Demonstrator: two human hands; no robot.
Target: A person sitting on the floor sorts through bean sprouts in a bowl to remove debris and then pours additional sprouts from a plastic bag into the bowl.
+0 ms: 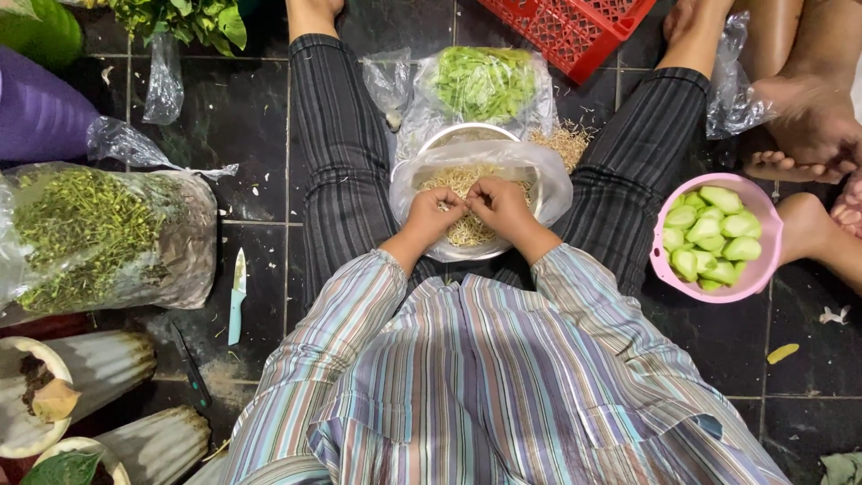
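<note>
I sit on a dark tiled floor with a metal bowl [467, 136] between my legs, lined with a clear plastic bag [548, 184] and filled with pale bean sprouts [467, 232]. My left hand [429, 216] and my right hand [499, 205] meet over the sprouts, fingertips pinched together on a sprout between them. Both wrists rest near the bowl's front rim. A small heap of sprout trimmings [564, 142] lies on the floor just beyond the bowl, to the right.
A bag of cut green vegetables [485, 83] lies behind the bowl, a red crate [566, 31] beyond it. A pink bowl of peeled green chunks [714, 238] sits right, by another person's feet [804, 135]. Left: a big bag of greens [99, 235], a small knife [237, 296], fluted pots [108, 359].
</note>
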